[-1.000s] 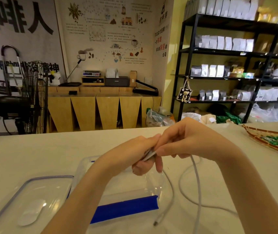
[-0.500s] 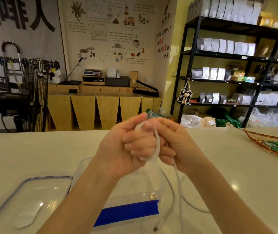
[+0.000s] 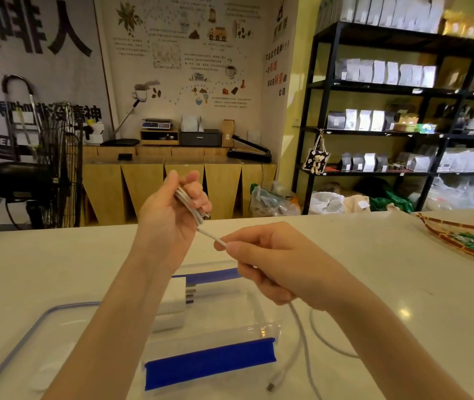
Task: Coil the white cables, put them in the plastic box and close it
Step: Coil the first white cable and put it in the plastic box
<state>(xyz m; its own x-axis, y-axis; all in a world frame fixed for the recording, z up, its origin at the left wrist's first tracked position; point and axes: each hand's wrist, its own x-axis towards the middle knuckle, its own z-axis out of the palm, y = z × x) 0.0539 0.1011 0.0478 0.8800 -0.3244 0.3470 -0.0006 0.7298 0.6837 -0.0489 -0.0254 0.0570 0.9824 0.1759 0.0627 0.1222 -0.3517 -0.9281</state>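
Left hand (image 3: 172, 215) grip holds white cable (image 3: 210, 236) loops, right hand (image 3: 273, 264) grip pinches its strand above the plastic box (image 3: 259, 319)

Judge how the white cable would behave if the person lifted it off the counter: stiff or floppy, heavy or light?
Probably floppy: the white cable lies in loose curves. Likely light: the right hand only pinches it. Loops in the left hand may spring apart.

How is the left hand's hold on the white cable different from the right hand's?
The left hand is raised, gripping a few wound loops of the white cable; the right hand sits lower, pinching a single straight strand whose slack trails onto the counter. Both hold the same cable.
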